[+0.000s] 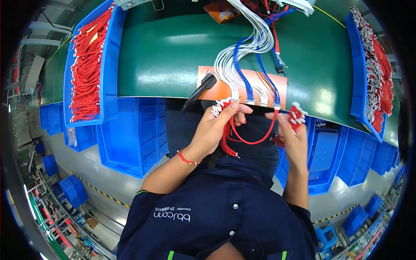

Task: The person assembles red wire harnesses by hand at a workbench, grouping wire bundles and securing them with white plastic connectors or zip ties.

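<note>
My left hand is closed around a bundle of red wires at the bench's front edge; their white ends stick out above the thumb. My right hand grips another bunch of red wires with white ends, its fingertips beside a small connector. Between my hands a single red wire hangs in a loop, one end at that connector. White wires and blue wires run down over an orange board to connectors along its front edge. My fingers partly hide the wire ends.
A black handled tool lies across the board's left side. Blue bins full of red wires stand on the green bench: one bin left, one right. Beneath are more blue bins. An orange block lies at the back.
</note>
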`<action>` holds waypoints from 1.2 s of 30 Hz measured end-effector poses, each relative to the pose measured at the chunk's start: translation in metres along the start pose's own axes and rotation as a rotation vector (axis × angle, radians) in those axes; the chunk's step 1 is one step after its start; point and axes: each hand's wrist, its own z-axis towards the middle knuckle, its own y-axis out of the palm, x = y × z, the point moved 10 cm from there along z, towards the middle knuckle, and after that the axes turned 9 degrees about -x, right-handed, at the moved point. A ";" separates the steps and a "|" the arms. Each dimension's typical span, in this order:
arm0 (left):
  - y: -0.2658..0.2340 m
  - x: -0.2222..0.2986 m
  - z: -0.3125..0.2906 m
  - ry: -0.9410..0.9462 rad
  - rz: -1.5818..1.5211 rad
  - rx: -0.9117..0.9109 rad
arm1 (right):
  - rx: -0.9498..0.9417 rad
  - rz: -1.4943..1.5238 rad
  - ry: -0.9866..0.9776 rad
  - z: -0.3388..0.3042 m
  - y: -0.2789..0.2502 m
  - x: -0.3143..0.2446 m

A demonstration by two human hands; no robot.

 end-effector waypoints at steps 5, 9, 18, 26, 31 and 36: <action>0.001 -0.007 -0.004 -0.084 -0.197 -0.041 | -0.027 0.208 -0.008 0.013 0.010 0.010; 0.026 0.000 -0.020 -0.119 -0.159 -0.174 | -0.124 0.201 0.036 0.003 0.013 0.012; 0.040 0.017 -0.021 -0.026 0.108 -0.138 | 0.003 -0.817 -0.388 -0.015 0.048 -0.026; 0.026 0.009 -0.024 -0.024 0.083 -0.056 | -0.099 -0.879 -0.432 -0.015 0.062 -0.035; 0.016 0.009 -0.023 0.038 -0.065 0.017 | -0.433 -0.287 -0.164 -0.017 0.039 -0.013; 0.003 0.025 -0.026 0.160 -0.283 0.114 | -0.400 -0.002 0.123 -0.022 -0.023 0.023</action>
